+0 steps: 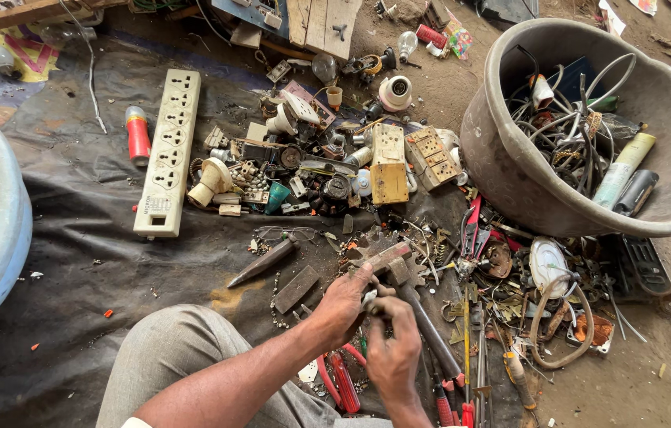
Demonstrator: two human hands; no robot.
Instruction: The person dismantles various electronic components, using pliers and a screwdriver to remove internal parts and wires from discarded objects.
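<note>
While both hands (367,321) grip scrap, a red canister (138,135) lies beside the white power strip (168,152).

Both hands meet just below the toothed metal gear (383,252): the left hand (343,305) grips a small metal part (369,299), the right hand (393,349) pinches at it. Left of the gear lies a chisel (262,262); up and right, the grey tub (510,166) of wires.
</note>
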